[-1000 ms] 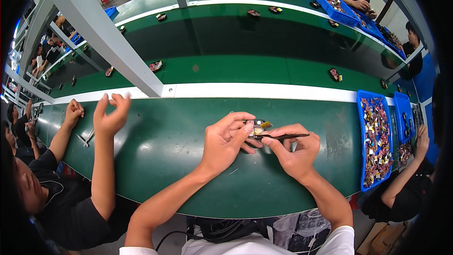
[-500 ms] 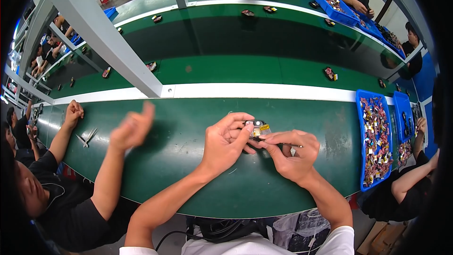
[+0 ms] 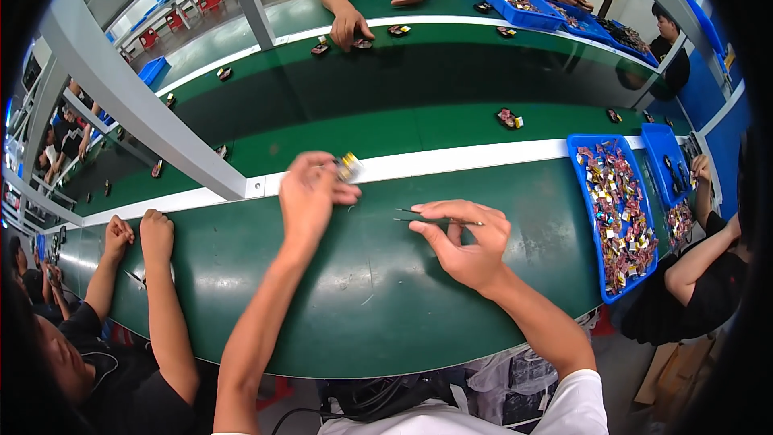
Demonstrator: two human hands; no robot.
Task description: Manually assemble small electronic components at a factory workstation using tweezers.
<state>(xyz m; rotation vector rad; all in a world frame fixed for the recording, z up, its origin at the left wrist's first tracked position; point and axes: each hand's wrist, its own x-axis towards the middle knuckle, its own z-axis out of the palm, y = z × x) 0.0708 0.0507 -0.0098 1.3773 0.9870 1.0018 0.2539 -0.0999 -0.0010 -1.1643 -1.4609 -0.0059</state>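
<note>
My left hand [image 3: 307,197] is stretched out over the white rail at the bench's far edge. Its fingers close on a small electronic device [image 3: 349,167] with a yellow label, smeared by motion. Over the middle of the green bench, my right hand [image 3: 475,246] pinches a pair of dark tweezers [image 3: 405,220]. The two thin tips stand apart, point left and have nothing between them.
A blue tray [image 3: 573,217] of small pink, white and yellow parts stands at right. Devices such as one [image 3: 509,118] lie along the green belt beyond the rail. A grey post [image 3: 137,80] rises at left. A co-worker's fists [image 3: 156,234] rest on the bench.
My left hand has carried the device away from the tweezers, forward and left to the rail. The left co-worker's raised hand has come down to the bench. The whole view has shifted.
</note>
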